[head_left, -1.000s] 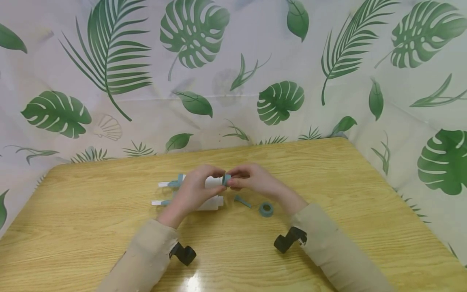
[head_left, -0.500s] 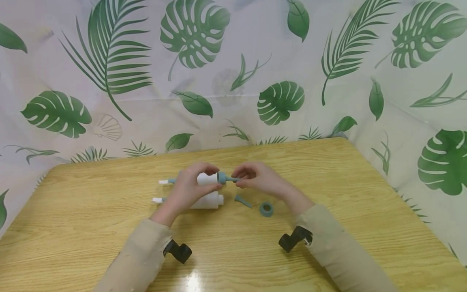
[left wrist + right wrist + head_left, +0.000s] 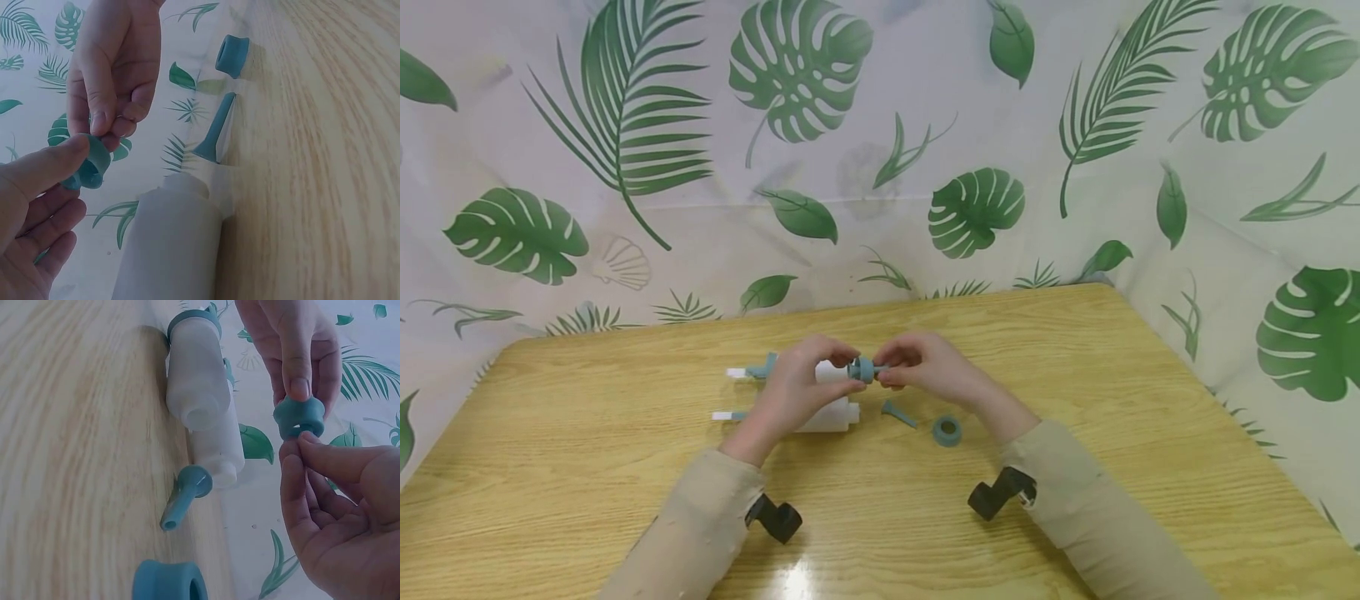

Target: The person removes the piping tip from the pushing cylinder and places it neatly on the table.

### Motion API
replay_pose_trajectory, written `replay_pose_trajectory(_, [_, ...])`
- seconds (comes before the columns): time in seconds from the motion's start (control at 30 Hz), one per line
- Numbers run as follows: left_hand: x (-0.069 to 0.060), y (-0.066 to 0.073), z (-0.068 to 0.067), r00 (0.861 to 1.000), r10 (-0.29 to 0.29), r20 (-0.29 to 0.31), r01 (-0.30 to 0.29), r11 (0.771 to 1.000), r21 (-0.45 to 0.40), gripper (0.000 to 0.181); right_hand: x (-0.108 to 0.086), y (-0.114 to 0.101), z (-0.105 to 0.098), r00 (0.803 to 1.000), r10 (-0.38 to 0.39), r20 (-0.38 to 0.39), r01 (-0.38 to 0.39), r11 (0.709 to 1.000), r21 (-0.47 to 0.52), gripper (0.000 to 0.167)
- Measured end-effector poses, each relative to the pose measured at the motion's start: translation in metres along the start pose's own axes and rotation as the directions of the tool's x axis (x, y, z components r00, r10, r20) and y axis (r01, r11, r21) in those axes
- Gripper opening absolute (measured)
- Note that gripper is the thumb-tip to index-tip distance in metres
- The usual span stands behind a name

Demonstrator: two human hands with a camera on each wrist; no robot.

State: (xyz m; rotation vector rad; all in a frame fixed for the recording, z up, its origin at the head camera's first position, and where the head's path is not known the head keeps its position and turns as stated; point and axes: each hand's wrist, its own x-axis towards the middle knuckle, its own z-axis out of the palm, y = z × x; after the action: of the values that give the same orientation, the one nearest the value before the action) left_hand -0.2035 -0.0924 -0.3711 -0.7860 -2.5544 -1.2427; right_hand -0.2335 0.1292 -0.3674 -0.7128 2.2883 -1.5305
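Above the table, my left hand (image 3: 797, 387) pinches a teal ring-shaped cap (image 3: 863, 371) between thumb and fingers. Out of the cap's right side sticks a thin teal stem (image 3: 881, 369), pinched in the fingertips of my right hand (image 3: 936, 372). The right wrist view shows the cap (image 3: 299, 417) held from both sides, with the stem mostly hidden by fingers. Two white bottles lie on their sides beneath and beside my left hand, the nearer bottle (image 3: 827, 418) and the farther bottle (image 3: 219, 437). Their bare necks point right.
A loose teal funnel-shaped spout (image 3: 899, 414) lies right of the bottles. Beyond it a second teal ring cap (image 3: 947, 431) rests on the wooden table (image 3: 880, 517). White-tipped teal pieces (image 3: 747, 373) show at the bottles' left ends. A leaf-patterned cloth (image 3: 880, 167) hangs behind.
Half a second ago a longer stretch of stem showed between cap and right hand; now it is shorter. The cap has shifted slightly right and turned. The loose pieces have stayed put.
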Motion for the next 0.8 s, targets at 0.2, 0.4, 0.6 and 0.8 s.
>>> replay_pose_trajectory(0.2, [0.000,0.001,0.001,1.000,-0.022,-0.012,0.022,1.000,-0.005,0.030,0.001,-0.001,0.001,1.000,0.005,0.010,-0.005,1.000,0.005,0.034])
replay_pose_trajectory(0.4, [0.002,0.001,0.004,1.000,-0.022,-0.004,0.022,1.000,0.006,0.031,0.001,-0.001,0.003,1.000,-0.017,-0.005,0.016,0.999,-0.045,0.035])
replay_pose_trajectory(0.6, [0.001,0.003,0.002,1.000,-0.002,-0.003,0.002,1.000,0.005,0.024,0.000,-0.001,-0.001,1.000,-0.003,-0.028,0.002,0.999,-0.032,0.033])
replay_pose_trajectory(0.8, [0.002,0.002,0.001,1.000,-0.001,-0.007,0.001,1.000,0.031,0.018,-0.004,0.002,-0.010,0.999,0.009,-0.036,-0.011,0.998,-0.060,0.035])
